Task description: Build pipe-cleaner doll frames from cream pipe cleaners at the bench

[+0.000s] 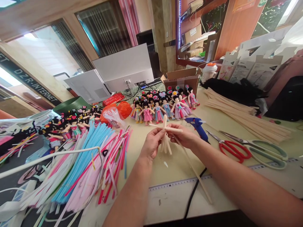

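Note:
Between my hands is a doll frame [165, 121] of cream pipe cleaners, with a looped top, two arms sticking out sideways and several legs hanging down. My left hand [152, 143] pinches it at the middle between thumb and fingers. On the other side, my right hand [183, 137] has its fingers closed at the frame's right arm. A long loose pipe cleaner [197, 177] trails from under the right fingers down toward the table's front edge. Exactly how it joins the frame is hidden by the fingers.
Finished dolls [163, 107] stand in rows behind my hands. A blue glue gun [198, 126], red scissors [233, 150] and green scissors [265, 151] lie at right, with cream pipe cleaners [246, 116] beyond. Coloured pipe cleaners [78, 167] are heaped at left. A black cable [193, 192] crosses the front.

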Action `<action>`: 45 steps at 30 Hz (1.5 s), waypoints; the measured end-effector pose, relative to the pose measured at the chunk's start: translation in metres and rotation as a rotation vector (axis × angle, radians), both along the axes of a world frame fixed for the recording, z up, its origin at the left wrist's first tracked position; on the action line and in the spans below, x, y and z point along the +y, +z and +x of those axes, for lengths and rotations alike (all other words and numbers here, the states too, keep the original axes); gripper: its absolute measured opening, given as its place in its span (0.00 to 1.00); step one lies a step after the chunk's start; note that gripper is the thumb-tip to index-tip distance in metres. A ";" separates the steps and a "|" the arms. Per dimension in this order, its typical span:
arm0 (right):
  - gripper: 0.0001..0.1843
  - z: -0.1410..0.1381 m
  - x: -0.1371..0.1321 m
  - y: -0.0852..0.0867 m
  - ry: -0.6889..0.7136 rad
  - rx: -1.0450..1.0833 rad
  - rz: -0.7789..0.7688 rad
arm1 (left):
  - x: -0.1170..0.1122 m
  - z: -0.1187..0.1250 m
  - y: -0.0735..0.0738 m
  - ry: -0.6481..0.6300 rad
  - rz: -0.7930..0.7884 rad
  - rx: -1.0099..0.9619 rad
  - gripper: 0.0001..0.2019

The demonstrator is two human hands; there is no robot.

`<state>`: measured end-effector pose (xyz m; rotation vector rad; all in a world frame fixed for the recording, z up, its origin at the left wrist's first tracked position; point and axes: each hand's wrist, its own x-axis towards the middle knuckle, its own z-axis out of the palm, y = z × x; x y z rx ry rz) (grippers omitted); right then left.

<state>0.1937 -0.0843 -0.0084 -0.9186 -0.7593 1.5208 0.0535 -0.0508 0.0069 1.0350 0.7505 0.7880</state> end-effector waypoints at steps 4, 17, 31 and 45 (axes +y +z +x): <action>0.21 -0.001 0.000 -0.001 0.006 -0.027 -0.018 | 0.001 0.000 -0.003 0.024 0.004 -0.029 0.19; 0.19 -0.002 0.000 -0.004 -0.025 -0.054 0.005 | 0.007 -0.001 -0.006 0.151 0.126 0.035 0.16; 0.17 -0.015 -0.003 0.003 -0.091 -0.153 0.130 | 0.011 -0.006 -0.005 0.176 0.221 0.168 0.14; 0.20 -0.014 0.000 0.001 -0.180 -0.335 0.126 | 0.013 -0.008 -0.005 0.117 0.177 0.193 0.13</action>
